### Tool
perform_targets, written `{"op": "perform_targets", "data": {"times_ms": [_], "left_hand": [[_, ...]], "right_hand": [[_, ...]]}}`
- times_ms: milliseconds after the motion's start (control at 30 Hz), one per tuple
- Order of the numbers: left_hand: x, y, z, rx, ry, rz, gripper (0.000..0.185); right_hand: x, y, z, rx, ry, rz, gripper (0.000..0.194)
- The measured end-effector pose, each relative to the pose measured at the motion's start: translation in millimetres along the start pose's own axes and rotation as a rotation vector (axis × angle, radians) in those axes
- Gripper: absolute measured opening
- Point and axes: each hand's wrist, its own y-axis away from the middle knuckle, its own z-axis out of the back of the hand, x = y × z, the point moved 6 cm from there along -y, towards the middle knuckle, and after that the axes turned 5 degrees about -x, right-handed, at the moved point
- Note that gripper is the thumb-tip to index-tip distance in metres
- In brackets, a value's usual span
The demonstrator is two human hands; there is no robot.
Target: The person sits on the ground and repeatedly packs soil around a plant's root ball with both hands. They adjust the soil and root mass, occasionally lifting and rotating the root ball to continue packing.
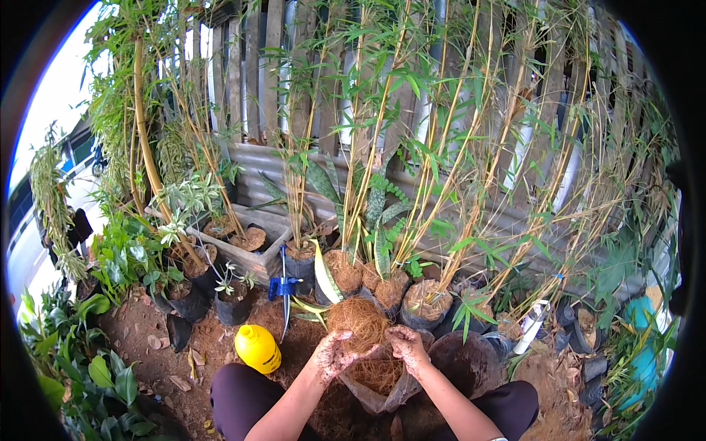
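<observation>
My left hand (333,355), smeared with soil, holds a round wad of brown coconut fibre (358,322) from below and the left. Close to the wad's right side is my right hand (407,343), also soiled, with its fingers curled. Whether strands are pinched in it is too small to tell. Below both hands, a plastic bag (380,401) stands between my knees with its mouth wide, and more loose coconut fibre (376,375) lies inside. To the left of my left hand stands a yellow bottle (258,350) without its top. A blue trigger spray head (284,286) with its tube is behind it.
A dark round tub (466,361) sits right of the bag. Potted bamboo stems (427,300) and snake plants (380,248) line the corrugated sheet and slatted wooden fence (270,71). A rectangular planter (276,242) stands back left. Leafy plants (113,380) crowd the left edge.
</observation>
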Motion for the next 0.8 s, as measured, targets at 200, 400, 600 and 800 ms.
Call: {"op": "perform_targets", "data": {"times_ms": [200, 400, 600, 800], "left_hand": [[-9.9, -7.8, 15.8, -0.164, 0.047, -0.116, 0.064], [-23.2, -11.3, 21.2, -0.181, 0.095, -0.19, 0.058], [-30.6, -16.8, 32.9, -0.233, 0.082, -0.189, 0.056], [-33.2, -18.7, 35.3, -0.257, -0.004, -0.228, 0.055]], "right_hand": [[-4.7, 5.1, -7.5, 0.013, 0.106, -0.02, 0.013], [31.7, 26.4, -32.5, 0.198, 0.677, 0.484, 0.017], [62.3, 47.7, -47.7, 0.301, 0.977, 0.551, 0.016], [94.1, 58.6, -43.3, 0.336, 0.989, 0.499, 0.015]]}}
